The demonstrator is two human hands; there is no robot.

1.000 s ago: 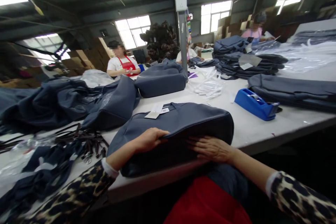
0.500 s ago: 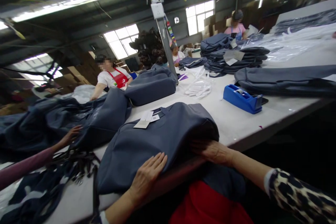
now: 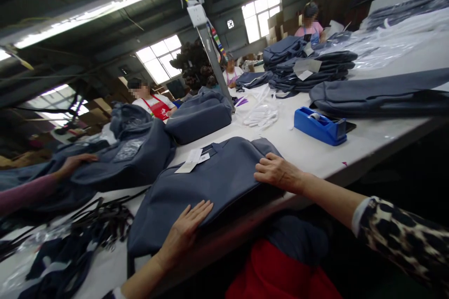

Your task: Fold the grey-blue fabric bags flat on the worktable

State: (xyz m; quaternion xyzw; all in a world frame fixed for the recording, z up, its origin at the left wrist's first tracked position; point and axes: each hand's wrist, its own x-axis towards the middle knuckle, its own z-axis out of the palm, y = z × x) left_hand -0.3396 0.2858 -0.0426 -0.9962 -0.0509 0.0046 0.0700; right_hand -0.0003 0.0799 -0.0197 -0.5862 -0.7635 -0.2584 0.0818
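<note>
A dark blue-grey bag (image 3: pixel 213 177) lies on its side at the table's front edge, with paper tags (image 3: pixel 191 160) on its upper face. My left hand (image 3: pixel 185 226) rests flat on the near side of the bag, fingers stretched out. At the bag's right end, my right hand (image 3: pixel 278 173) has its fingers curled over the top edge and grips the material. Its fingertips press into the bag; the thumb is hardly visible.
A blue tape dispenser (image 3: pixel 320 126) stands to the right, before a long bag (image 3: pixel 379 96). Stacked bags (image 3: pixel 312 72) and white straps (image 3: pixel 261 114) lie behind. At left are black straps (image 3: pixel 112 219), more bags (image 3: pixel 143 154) and a co-worker's hand (image 3: pixel 77 161). A metal post (image 3: pixel 213 58) rises behind.
My right hand has come out from under the bag's right end and now grips its top edge. My left hand stays flat. The co-worker's hand at left has shifted left and up.
</note>
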